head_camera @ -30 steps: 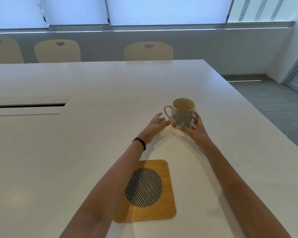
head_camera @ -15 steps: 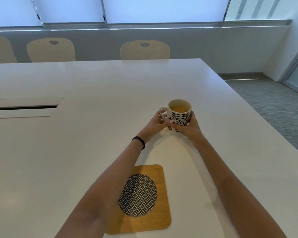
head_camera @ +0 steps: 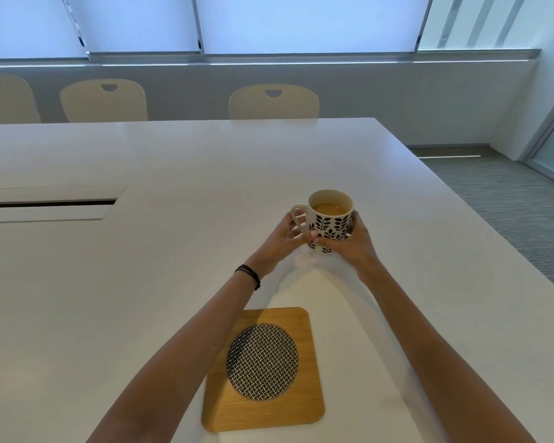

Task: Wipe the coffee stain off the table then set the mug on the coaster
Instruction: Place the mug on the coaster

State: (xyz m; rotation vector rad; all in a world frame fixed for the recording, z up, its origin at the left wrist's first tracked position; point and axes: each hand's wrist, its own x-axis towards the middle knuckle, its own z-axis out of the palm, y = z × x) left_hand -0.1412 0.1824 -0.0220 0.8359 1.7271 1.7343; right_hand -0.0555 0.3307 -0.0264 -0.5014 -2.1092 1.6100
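Cupping the leaf-print mug (head_camera: 330,222) — tan coffee (head_camera: 330,208) inside — left hand (head_camera: 282,239) and right hand (head_camera: 354,246), fingers wrapped tight.

Three chairs (head_camera: 273,102), perhaps a cable slot (head_camera: 48,203).

Both hands, left (head_camera: 282,239) and right (head_camera: 354,241), have closed from open beside the mug (head_camera: 330,220) to clasping it.

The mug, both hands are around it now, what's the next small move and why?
Probably lift the mug straight up and level. Left hand and right hand both grip it, coffee sits high inside, and the coaster lies empty, nearer the person. No stain shows on the table.
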